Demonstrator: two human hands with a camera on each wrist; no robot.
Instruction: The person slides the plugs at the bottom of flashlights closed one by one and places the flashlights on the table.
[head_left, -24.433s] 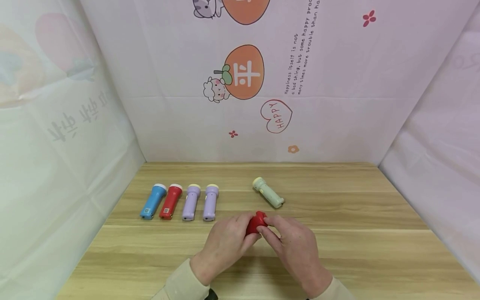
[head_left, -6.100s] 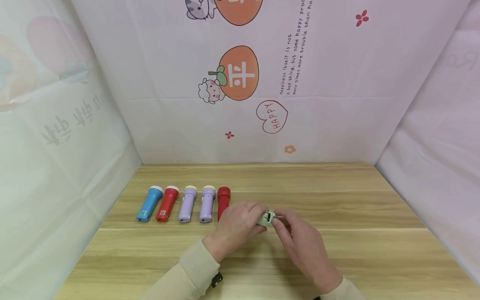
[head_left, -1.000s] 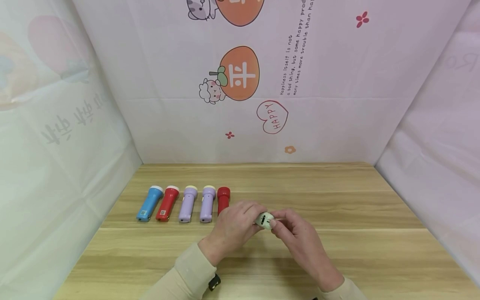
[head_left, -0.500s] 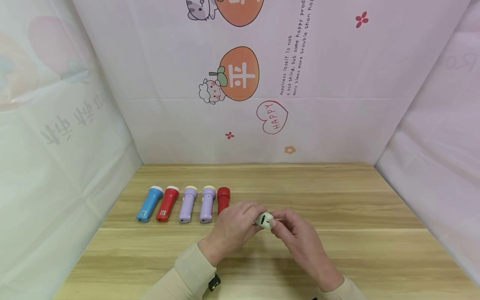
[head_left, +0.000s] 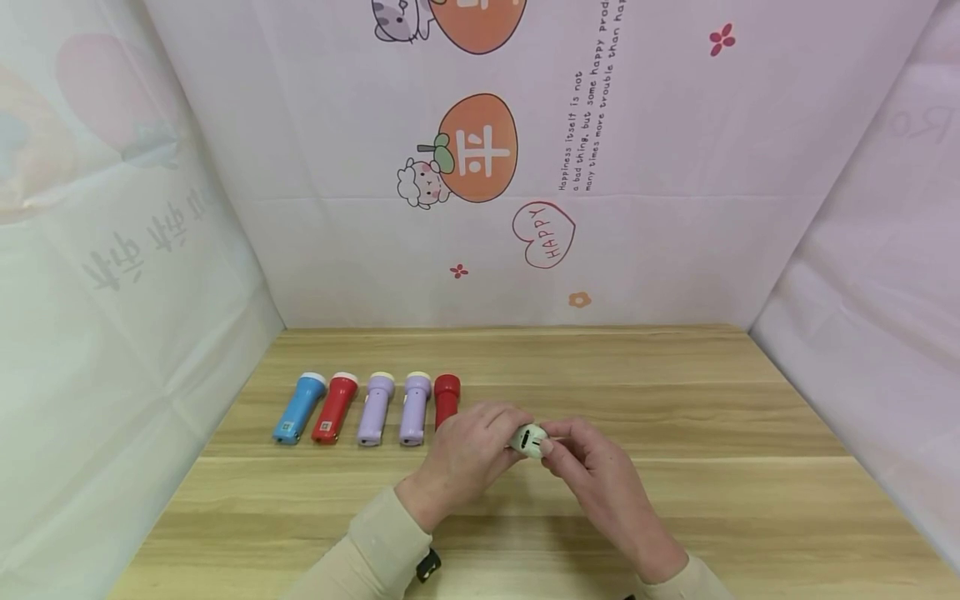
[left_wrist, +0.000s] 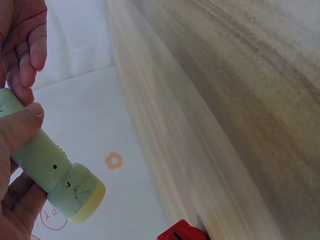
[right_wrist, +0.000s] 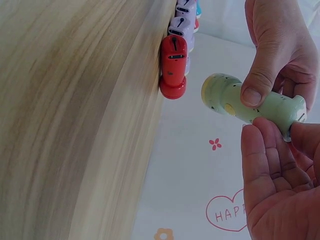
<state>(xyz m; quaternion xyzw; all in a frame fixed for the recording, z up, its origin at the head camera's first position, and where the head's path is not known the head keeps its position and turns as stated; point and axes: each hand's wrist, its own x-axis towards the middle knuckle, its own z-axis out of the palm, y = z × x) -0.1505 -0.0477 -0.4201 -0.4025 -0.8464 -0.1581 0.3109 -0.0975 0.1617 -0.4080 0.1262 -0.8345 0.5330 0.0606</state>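
A pale green flashlight (head_left: 529,441) with a yellow lens rim is up in both hands, above the table. My left hand (head_left: 467,454) grips it round the body, thumb along one side, as the left wrist view shows the flashlight (left_wrist: 47,157) lens end outward. At its tail end, which has a dark slot, my right hand (head_left: 603,492) pinches the edge with thumb and forefinger. In the right wrist view its other fingers (right_wrist: 257,160) extend under the flashlight (right_wrist: 274,108). A red flashlight (head_left: 447,397) lies just beyond the left hand, partly hidden by it.
Left of that red one, a row continues on the wooden table (head_left: 712,400): two purple flashlights (head_left: 415,408), a white-rimmed red flashlight (head_left: 335,408) and a blue flashlight (head_left: 299,408). White printed cloth (head_left: 645,250) hangs behind and at both sides.
Earliest, the hands held the red flashlight and the green one lay on the table; now red is in the row and green in hand. Over the last second, almost nothing moves.
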